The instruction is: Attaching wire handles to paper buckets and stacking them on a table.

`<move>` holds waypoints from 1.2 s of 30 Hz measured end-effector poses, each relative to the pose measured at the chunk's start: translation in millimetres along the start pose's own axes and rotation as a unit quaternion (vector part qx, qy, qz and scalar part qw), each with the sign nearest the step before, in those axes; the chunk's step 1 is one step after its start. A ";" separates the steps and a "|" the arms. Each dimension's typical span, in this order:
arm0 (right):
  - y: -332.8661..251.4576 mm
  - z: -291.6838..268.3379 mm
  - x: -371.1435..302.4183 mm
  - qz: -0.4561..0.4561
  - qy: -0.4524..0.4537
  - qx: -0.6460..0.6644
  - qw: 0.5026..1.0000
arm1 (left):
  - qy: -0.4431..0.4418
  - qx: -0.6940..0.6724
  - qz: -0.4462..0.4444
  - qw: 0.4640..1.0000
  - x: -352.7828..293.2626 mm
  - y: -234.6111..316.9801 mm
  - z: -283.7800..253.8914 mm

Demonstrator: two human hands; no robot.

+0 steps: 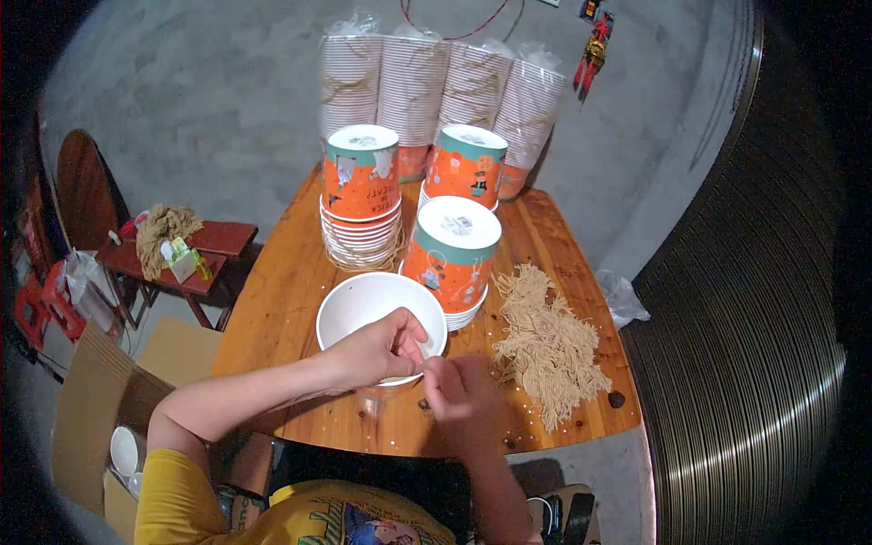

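Note:
An open white paper bucket (363,304) lies at the near middle of the wooden table, its mouth tilted toward me. Over its right rim, my left hand (386,350) is closed, with thumb and fingers pinching at the edge. Close against those fingertips my right hand (460,391) is also closed in a pinch, just outside the rim. What sits between its fingers is too small or hidden to make out. To the right of my hands spreads a loose pile of tan cords (554,350).
Upside-down orange paper buckets stand in stacks: left (361,186), right rear (468,168) and right front (451,259). Behind them, tall bagged bucket stacks (413,86) lean near the wall. A cardboard box (100,400) and red bench (227,238) are left, a ribbed shutter (745,363) right.

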State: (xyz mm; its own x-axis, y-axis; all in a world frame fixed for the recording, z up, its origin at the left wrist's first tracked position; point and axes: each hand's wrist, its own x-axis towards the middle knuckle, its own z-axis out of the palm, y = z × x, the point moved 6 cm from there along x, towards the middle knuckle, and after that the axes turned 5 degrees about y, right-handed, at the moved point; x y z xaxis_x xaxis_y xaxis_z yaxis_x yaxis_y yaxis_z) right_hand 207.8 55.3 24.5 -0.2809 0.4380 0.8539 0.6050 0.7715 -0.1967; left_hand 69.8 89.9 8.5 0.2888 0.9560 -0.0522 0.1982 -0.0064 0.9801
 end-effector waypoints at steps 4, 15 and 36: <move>15.3 9.6 4.0 0.116 -0.075 0.096 0.986 | -0.004 0.056 0.044 0.997 -0.1 1.5 2.1; 46.9 34.5 -17.2 0.411 -0.192 0.379 0.807 | -0.010 0.032 0.034 0.999 -1.1 1.5 0.1; 31.7 26.0 -16.4 0.356 -0.108 0.341 0.863 | -0.009 0.211 0.040 0.977 -4.0 4.2 -3.3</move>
State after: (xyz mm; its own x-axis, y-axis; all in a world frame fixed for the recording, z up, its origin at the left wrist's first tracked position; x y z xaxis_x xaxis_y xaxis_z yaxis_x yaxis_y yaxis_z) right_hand 212.2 84.5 -8.3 -0.1952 0.9324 0.3043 0.1222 0.3309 -0.9357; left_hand 66.4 86.9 13.5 0.3357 0.9419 0.0138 0.5420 -0.2051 0.8150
